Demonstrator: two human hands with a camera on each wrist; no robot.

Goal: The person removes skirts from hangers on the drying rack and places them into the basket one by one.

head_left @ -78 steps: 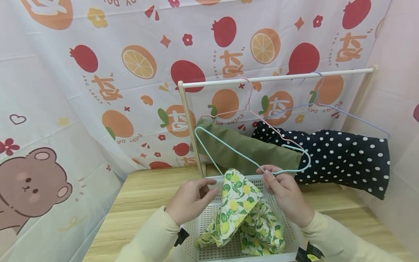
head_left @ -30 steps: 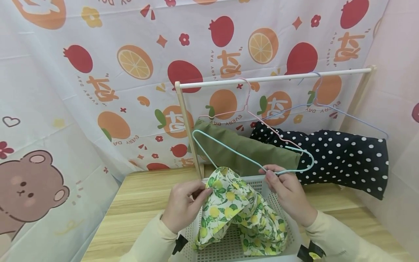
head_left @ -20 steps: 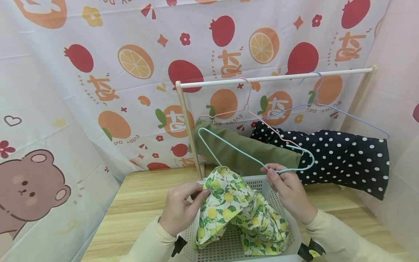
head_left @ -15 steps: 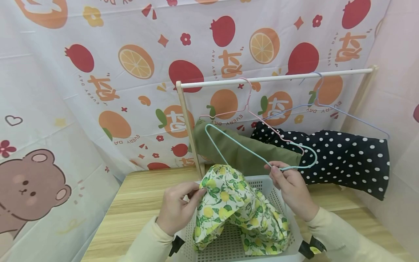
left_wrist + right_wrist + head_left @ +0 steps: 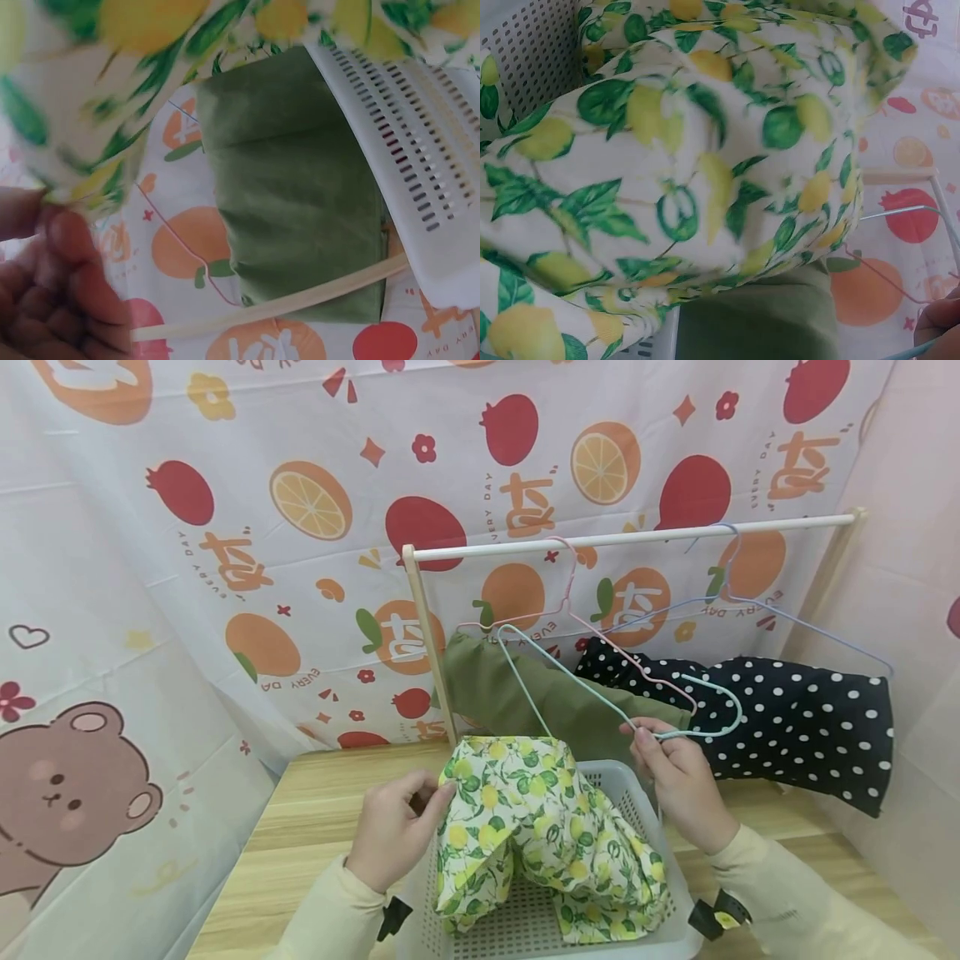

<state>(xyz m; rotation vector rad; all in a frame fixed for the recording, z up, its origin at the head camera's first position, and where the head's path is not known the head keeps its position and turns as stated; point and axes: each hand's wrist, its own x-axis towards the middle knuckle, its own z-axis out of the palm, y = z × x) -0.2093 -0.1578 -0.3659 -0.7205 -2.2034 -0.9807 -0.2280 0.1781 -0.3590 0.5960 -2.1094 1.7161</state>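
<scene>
My right hand (image 5: pixel 686 785) pinches a light teal wire hanger (image 5: pixel 577 681) just below its hook, holding it tilted in the air. Over the hanger's lower bar hangs a white cloth with a lemon print (image 5: pixel 517 810); its exact garment kind is unclear. My left hand (image 5: pixel 397 827) pinches the cloth's upper left edge between thumb and finger, also plain in the left wrist view (image 5: pixel 56 277). The lower folds of the cloth lie in a white perforated basket (image 5: pixel 633 793). In the right wrist view the cloth covers most of the picture.
Behind the basket stands a rack with a white rail (image 5: pixel 637 537). A pink hanger (image 5: pixel 567 602) bears a folded olive-green cloth (image 5: pixel 487 681); a blue hanger (image 5: pixel 726 597) bears a black polka-dot cloth (image 5: pixel 810 718). All stands on a wooden table (image 5: pixel 300 827).
My left hand has taken hold of the lemon-print cloth and spread its edge leftward. My right hand has raised the teal hanger up and to the right, and the cloth now lies wider across it.
</scene>
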